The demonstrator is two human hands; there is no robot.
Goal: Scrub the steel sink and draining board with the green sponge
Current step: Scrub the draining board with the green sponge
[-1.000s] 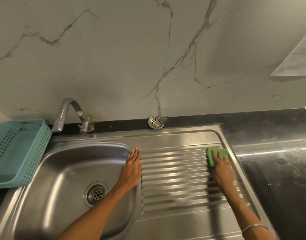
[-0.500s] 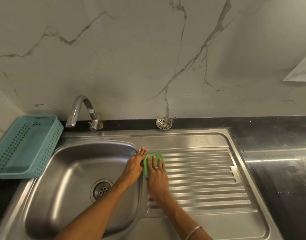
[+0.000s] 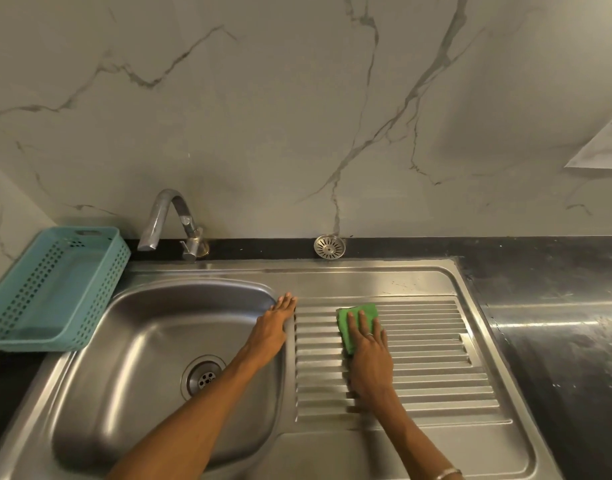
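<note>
We see the right hand (image 3: 368,355) has slid the flat green sponge (image 3: 357,322) rightward along the ribbed steel draining board (image 3: 436,358), away from the left hand (image 3: 271,329) it was touching half a second ago.

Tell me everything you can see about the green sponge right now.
The green sponge is a thin, flat, bright green pad, looking like scouring fibre. It lies flat on the ridged steel draining board, toward the board's upper left, a little right of the sink bowl. The right hand presses on it with straight, spread fingers, covering its near part; its far edge and left side show. The left hand rests apart from it.
</note>
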